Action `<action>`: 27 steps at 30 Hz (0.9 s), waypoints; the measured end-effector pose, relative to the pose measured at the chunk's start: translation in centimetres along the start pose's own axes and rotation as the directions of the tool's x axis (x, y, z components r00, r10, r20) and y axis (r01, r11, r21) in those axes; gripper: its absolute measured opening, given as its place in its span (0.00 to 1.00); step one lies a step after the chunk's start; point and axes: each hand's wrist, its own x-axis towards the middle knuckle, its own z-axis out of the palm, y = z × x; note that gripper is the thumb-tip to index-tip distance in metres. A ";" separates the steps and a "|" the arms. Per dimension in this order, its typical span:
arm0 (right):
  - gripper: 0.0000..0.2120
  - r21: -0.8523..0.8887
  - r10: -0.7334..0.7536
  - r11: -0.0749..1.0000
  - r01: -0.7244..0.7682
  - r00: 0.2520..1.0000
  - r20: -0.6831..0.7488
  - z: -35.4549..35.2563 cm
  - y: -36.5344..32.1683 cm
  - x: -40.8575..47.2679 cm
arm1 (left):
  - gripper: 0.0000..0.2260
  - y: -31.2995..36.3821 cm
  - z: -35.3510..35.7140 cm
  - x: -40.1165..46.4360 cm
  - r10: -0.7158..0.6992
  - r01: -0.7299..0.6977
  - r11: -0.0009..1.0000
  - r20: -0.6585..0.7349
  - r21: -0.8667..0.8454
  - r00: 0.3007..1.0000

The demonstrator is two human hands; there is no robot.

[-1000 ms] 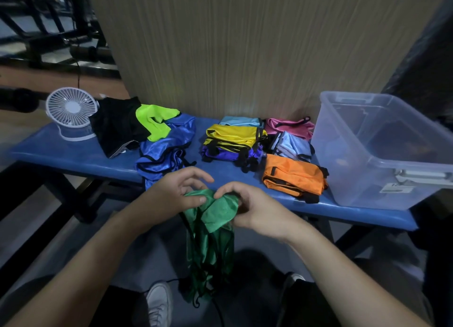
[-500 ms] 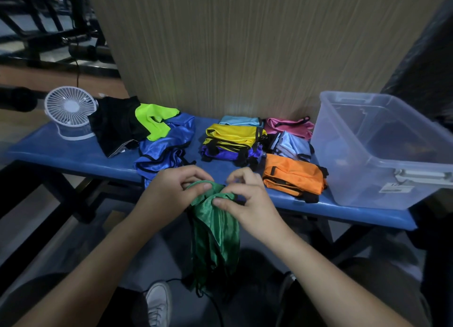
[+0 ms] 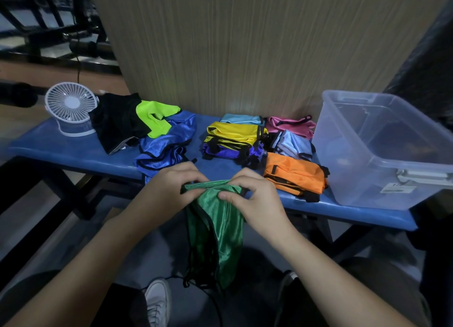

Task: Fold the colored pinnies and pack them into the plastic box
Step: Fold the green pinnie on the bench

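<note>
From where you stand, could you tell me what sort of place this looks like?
Probably a sports hall or gym storage corner: a blue padded bench against a wall, team pinnies such as the green pinny in both hands, and dark metal frames behind.

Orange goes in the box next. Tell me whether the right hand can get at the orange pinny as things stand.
Probably yes, once freed. The right hand grips the green pinny along with the left hand. The orange pinny lies uncovered on the bench just beside it.
</note>
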 end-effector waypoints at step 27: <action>0.11 0.201 0.126 0.971 -0.130 0.992 0.031 -0.9 -0.1 0.3 | 0.08 0.7 -0.3 0.1 -0.104 0.106 0.991 0.032 -0.077 0.994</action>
